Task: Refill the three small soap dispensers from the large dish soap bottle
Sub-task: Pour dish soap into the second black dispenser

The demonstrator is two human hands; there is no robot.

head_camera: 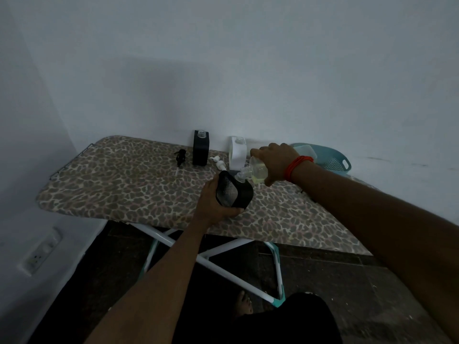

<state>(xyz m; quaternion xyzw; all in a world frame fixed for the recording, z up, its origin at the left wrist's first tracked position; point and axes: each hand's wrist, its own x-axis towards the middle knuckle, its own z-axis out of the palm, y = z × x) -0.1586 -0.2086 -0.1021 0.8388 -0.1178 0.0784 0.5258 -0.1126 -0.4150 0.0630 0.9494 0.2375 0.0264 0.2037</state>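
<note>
Above the ironing board's point(124, 184) near edge, the left hand point(211, 202) grips a tilted black dispenser point(234, 194). The right hand point(275, 162) tips the soap bottle point(258, 170), its spout at the dispenser's neck. At the board's far edge stand an upright black dispenser point(200, 151) and a white dispenser point(237, 155).

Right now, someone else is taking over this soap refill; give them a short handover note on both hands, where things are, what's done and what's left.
Left hand grips the tilted black dispenser over the ironing board's near edge. Right hand grips the dish soap bottle, tipped with its spout at that dispenser's neck; flow not visible.
The upright black dispenser and white dispenser stand at the board's back, necks open; a black pump and white pump lie beside them.
Done: pumps off. Left: finish this pour, fill the other two if needed (levels unreadable), refit pumps.
</note>
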